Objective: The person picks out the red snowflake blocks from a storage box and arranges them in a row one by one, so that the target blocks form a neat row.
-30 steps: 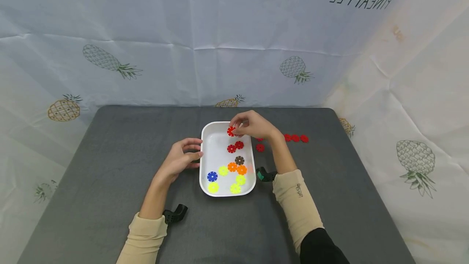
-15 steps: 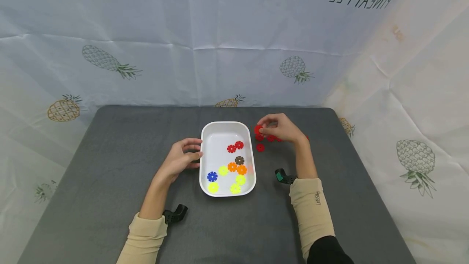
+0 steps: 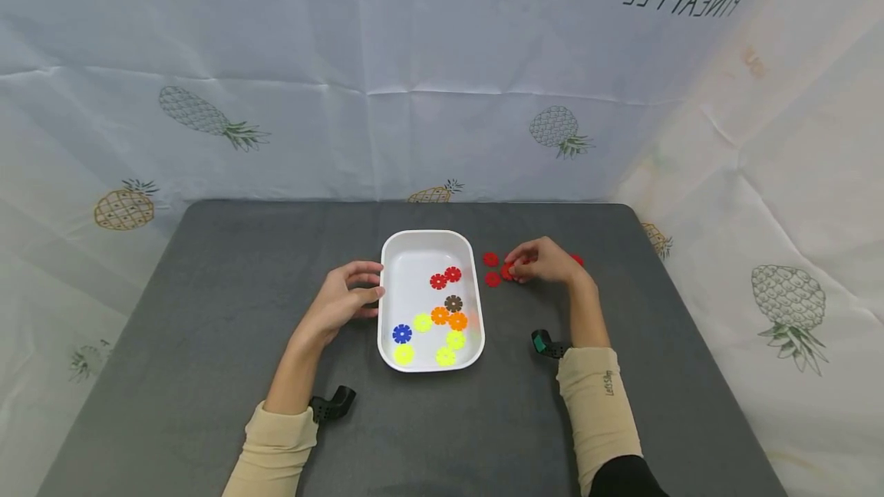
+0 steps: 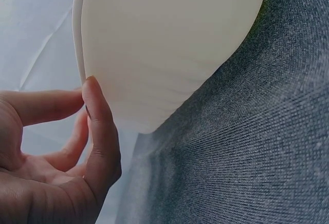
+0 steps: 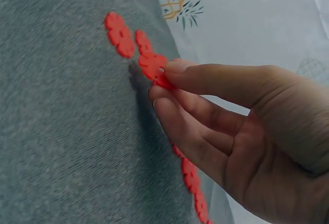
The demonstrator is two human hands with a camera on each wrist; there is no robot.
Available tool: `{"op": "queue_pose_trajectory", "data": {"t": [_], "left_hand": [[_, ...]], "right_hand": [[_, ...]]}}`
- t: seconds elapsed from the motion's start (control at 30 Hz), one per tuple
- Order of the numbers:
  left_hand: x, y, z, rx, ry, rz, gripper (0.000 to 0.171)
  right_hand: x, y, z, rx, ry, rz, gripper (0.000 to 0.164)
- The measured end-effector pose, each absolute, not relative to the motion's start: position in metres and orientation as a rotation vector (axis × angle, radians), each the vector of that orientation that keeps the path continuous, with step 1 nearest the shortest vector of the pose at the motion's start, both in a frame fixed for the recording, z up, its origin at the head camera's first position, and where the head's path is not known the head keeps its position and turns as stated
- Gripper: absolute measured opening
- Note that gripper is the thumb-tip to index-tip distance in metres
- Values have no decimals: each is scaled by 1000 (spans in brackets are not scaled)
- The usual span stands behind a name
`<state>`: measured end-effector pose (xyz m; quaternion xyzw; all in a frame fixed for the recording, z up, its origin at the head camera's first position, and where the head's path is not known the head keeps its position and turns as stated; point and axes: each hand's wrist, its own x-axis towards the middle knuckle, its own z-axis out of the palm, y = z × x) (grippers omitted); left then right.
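In the head view my left hand (image 3: 345,290) is at the left side of a white tray (image 3: 407,240), its thumb and fingertips pinching the rim, as the left wrist view shows up close. To the right of the tray, my right hand (image 3: 545,261) pinches a red flower-shaped disc (image 5: 152,66) between thumb and fingers, low over the table. Two red discs, one of them this red disc (image 3: 493,279), lie by the tray's right edge. More red discs (image 5: 190,175) lie past the hand, which partly hides them in the head view.
Inside the tray are two red discs (image 3: 438,281), a brown disc (image 3: 453,303), two orange discs (image 3: 440,316), a blue disc (image 3: 402,334) and several yellow discs (image 3: 445,357). The grey table (image 3: 262,251) ends at a pineapple-print cloth (image 3: 442,136) behind.
My right hand has carried a red disc from above the tray rightward to the loose red discs, then slightly further right and nearer to me. The left hand and tray stay put.
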<state>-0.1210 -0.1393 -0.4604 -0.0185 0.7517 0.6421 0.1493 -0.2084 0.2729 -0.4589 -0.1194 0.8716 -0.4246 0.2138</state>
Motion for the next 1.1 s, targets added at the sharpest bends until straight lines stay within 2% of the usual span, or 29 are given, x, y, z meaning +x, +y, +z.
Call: {"op": "queue_pose_trajectory", "data": {"t": [0.63,1.1], "left_hand": [[-120,-139,-460,-49,2166,1830,50],[-121,-139,-462,-45,2146,1856,50]], "right_hand": [[-202,279,-462,-308,2514,-1049,18],[-204,263,-445,-350,2576,-1124,19]]}}
